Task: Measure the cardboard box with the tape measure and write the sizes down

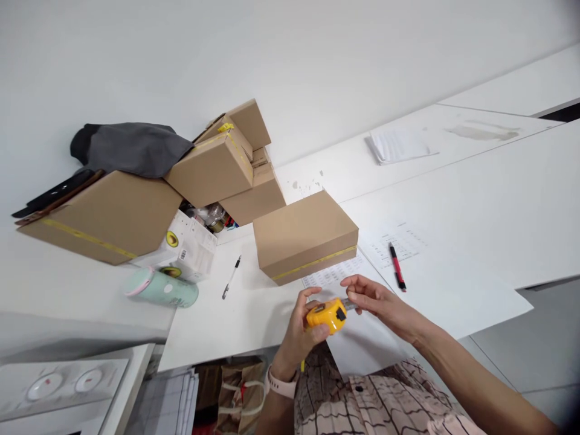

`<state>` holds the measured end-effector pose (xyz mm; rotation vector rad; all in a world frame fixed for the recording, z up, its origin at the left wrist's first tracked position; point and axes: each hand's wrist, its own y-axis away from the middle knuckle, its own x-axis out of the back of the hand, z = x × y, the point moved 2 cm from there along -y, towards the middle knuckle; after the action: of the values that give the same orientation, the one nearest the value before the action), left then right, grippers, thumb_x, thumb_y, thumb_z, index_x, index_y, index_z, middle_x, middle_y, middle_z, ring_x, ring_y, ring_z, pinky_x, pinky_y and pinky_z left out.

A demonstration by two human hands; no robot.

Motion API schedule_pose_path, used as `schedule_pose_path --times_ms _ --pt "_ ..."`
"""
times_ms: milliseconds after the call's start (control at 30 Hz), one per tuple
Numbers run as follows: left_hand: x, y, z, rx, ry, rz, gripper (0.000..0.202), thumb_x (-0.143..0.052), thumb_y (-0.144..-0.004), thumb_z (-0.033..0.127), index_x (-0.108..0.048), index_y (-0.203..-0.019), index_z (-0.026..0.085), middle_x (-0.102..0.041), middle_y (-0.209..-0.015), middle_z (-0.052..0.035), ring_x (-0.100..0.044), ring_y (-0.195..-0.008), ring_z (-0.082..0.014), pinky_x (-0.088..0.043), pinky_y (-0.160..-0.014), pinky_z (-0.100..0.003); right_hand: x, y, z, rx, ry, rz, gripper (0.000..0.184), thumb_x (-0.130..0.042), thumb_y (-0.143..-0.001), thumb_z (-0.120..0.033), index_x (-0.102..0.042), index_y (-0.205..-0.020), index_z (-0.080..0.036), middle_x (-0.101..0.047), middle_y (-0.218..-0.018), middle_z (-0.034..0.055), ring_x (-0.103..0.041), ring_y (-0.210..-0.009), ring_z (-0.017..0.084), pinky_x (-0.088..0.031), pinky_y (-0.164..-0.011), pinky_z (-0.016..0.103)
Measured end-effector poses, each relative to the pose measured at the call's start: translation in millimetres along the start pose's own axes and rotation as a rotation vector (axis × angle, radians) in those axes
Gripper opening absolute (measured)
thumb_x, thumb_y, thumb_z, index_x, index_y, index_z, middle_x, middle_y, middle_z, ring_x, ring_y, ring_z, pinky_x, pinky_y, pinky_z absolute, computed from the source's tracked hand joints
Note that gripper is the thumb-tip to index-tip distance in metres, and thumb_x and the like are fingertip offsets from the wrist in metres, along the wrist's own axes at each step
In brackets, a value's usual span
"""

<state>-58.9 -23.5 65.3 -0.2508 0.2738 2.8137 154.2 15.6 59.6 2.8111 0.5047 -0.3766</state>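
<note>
My left hand [303, 323] is wrapped round a yellow tape measure [327, 315] with a black button, held above the table's front edge. From its side a short length of grey blade [349, 304] sticks out, and my right hand [378, 302] pinches the end of it between thumb and fingers. Just beyond both hands lies a closed cardboard box [306, 232] with a yellow strip along its lower side. Part of a printed sheet [333, 273] shows from under the box. To the right, a red and black pen [397, 267] rests on another printed sheet [403, 244].
A black and clear pen [232, 277] lies left of the box. Further left are a mint green bottle [163, 287], a white avocado-print carton [194, 244] and several cardboard boxes [208, 166] with a dark grey cloth [136, 148] on top. Papers [399, 147] lie at the back.
</note>
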Motion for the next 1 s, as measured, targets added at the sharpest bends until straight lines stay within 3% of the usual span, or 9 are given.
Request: schedule_pose_path --times_ms 133,200,300,400,500,667,867,1000 --pt "39.2 4 40 -0.151 -0.054 0.189 0.073 -0.084 -0.069 0.047 -0.053 -0.131 0.025 -0.067 -0.096 -0.0014 -0.067 -0.070 -0.0163 -0.057 -0.066 -0.029 35 -25 -48 0.114 0.022 0.137 0.044 -0.088 -0.067 -0.057 -0.071 -0.090 -0.023 -0.060 -0.076 0.0001 -0.049 -0.064 0.013 -0.042 -0.057 0.029" --pt "68.6 6 68 -0.243 -0.094 0.313 0.068 -0.080 -0.073 0.044 -0.054 -0.132 0.022 -0.069 -0.093 -0.0013 -0.068 -0.068 -0.0162 -0.057 -0.066 -0.029 59 -47 -79 0.234 -0.017 0.252 0.043 -0.090 -0.066 -0.052 -0.069 -0.089 -0.022 -0.061 -0.078 0.0002 -0.049 -0.064 0.012 -0.042 -0.057 0.030" --pt "116.2 2 106 -0.355 -0.092 0.488 0.066 -0.077 -0.074 0.047 -0.055 -0.129 0.019 -0.074 -0.094 -0.0049 -0.071 -0.069 -0.0192 -0.054 -0.059 -0.028 84 -85 -116 0.368 -0.033 0.306 0.040 -0.089 -0.067 -0.044 -0.067 -0.091 -0.021 -0.061 -0.077 0.0000 -0.049 -0.064 0.012 -0.042 -0.059 0.033" --pt "158.9 -11 130 -0.382 -0.053 0.622 0.063 -0.079 -0.067 0.050 -0.060 -0.117 0.017 -0.074 -0.087 -0.0030 -0.064 -0.055 -0.0157 -0.050 -0.049 -0.027 87 -123 -127 0.360 -0.005 0.314 0.033 -0.085 -0.074 -0.040 -0.064 -0.090 -0.020 -0.059 -0.074 -0.0017 -0.046 -0.063 0.011 -0.042 -0.060 0.033" --pt "187.9 -27 138 -0.356 -0.035 0.652 0.054 -0.078 -0.067 0.048 -0.061 -0.106 0.015 -0.073 -0.076 0.0000 -0.056 -0.044 -0.0114 -0.047 -0.046 -0.027 75 -149 -118 0.318 0.055 0.353 0.028 -0.083 -0.076 -0.036 -0.062 -0.086 -0.019 -0.059 -0.071 -0.0028 -0.047 -0.061 0.010 -0.043 -0.060 0.031" --pt "207.1 -40 128 -0.304 -0.034 0.639 0.047 -0.079 -0.067 0.048 -0.061 -0.095 0.014 -0.071 -0.069 0.0007 -0.054 -0.042 -0.0104 -0.045 -0.046 -0.025 60 -161 -96 0.260 0.178 0.437 0.027 -0.085 -0.073 -0.035 -0.065 -0.086 -0.020 -0.062 -0.073 -0.0003 -0.056 -0.068 0.015 -0.044 -0.061 0.029" --pt "208.1 -47 110 -0.297 -0.018 0.615 0.048 -0.076 -0.070 0.052 -0.063 -0.097 0.015 -0.072 -0.071 0.0003 -0.055 -0.044 -0.0104 -0.045 -0.047 -0.025 59 -153 -91 0.137 0.383 0.410 0.036 -0.077 -0.082 -0.050 -0.069 -0.104 -0.022 -0.070 -0.119 0.0092 -0.065 -0.101 0.023 -0.050 -0.080 0.032" --pt "204.7 -51 106 -0.297 -0.025 0.583 0.049 -0.077 -0.071 0.053 -0.063 -0.099 0.015 -0.073 -0.079 -0.0012 -0.055 -0.046 -0.0099 -0.045 -0.047 -0.025 58 -149 -91 0.048 0.433 0.384 0.041 -0.069 -0.086 -0.061 -0.071 -0.099 -0.022 -0.073 -0.118 0.0093 -0.065 -0.105 0.026 -0.049 -0.079 0.033"
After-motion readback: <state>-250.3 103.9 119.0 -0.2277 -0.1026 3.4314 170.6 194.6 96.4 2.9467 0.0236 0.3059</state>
